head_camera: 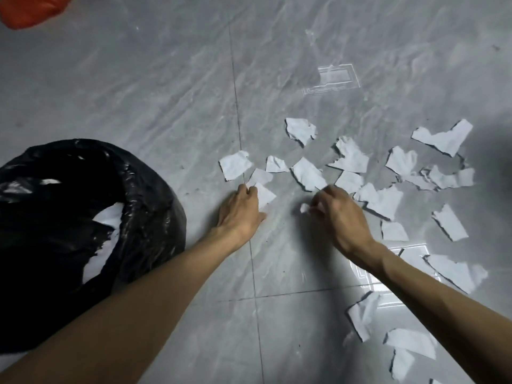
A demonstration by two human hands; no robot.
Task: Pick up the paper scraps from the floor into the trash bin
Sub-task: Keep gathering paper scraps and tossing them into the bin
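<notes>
Several torn white paper scraps (pixel 352 156) lie scattered on the grey tiled floor, mostly at centre right and lower right. The trash bin (pixel 155 217), lined with a black plastic bag, stands at the left with a few white scraps inside. My left hand (pixel 241 209) is down on the floor, its fingers closed on the edge of a scrap (pixel 264 196). A little to the right, my right hand (pixel 338 214) pinches a small scrap (pixel 304 207) between its fingertips, just above the floor.
An orange-red object (pixel 27 9) sits at the top left corner. Grout lines (pixel 235 87) cross the floor. Ceiling light reflections (pixel 332 79) shine on the tiles.
</notes>
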